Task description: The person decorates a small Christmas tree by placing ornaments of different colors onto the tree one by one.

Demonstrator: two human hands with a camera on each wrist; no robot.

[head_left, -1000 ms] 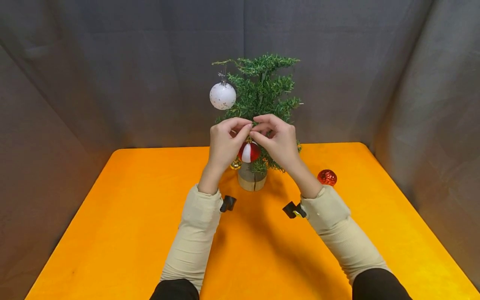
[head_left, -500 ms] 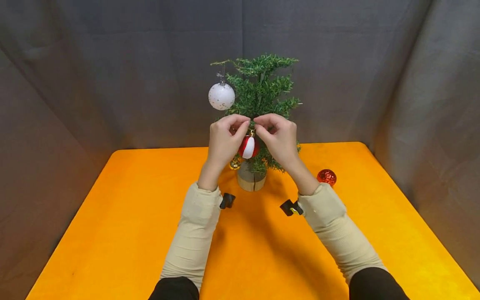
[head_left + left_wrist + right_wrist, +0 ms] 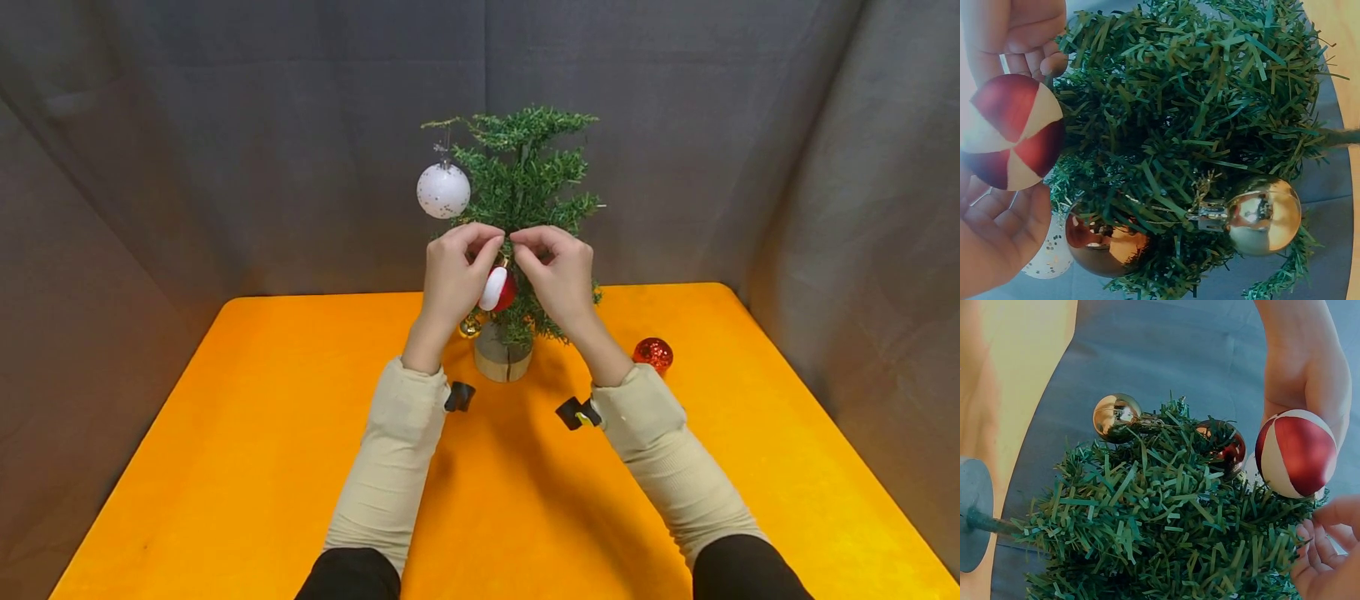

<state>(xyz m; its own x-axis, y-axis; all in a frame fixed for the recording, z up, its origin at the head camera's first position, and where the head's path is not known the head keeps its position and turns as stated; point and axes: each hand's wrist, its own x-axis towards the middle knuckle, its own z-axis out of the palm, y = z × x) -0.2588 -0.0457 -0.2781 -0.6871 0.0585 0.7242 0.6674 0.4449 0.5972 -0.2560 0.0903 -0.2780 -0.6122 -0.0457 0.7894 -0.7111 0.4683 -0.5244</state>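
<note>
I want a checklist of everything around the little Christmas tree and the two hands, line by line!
Surface: orange table, bare at the front.
Job's things: small green tree in a round base; red-and-white bauble hangs between both hands at a front branch.
Clutter: white bauble hanging on the upper left branch; gold bauble and shiny copper-red bauble low in the tree; red glitter bauble lying on the table to the right.
Hands: left hand and right hand, fingers pinched together above the red-and-white bauble, apparently on its loop, too small to see.
Cables: nothing seen.
Surroundings: grey cloth backdrop behind and at the sides.
</note>
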